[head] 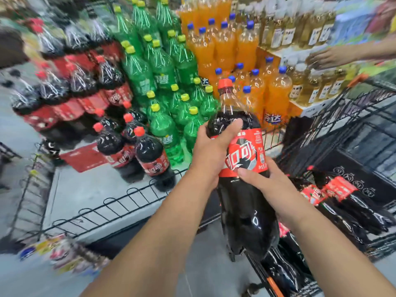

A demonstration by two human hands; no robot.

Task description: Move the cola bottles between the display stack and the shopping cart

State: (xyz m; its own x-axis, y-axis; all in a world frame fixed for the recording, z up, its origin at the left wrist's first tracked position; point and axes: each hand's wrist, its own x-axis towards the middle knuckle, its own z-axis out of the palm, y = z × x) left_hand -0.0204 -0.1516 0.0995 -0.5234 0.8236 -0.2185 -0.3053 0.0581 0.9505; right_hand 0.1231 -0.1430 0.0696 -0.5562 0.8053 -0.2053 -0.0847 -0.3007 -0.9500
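One big cola bottle stands upright in the near middle, with both hands clamped on it. The left hand wraps its shoulder above the red label, and the right hand grips the label's lower edge. It seems to hang over the left rim of the shopping cart, though blur makes that uncertain. Other cola bottles lie inside the cart at right. The display stack stands to the far left.

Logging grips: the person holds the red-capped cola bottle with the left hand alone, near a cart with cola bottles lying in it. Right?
No: the head view shows both hands on the cola bottle, the left hand at its shoulder, the right hand at the label's lower edge. The rest holds.
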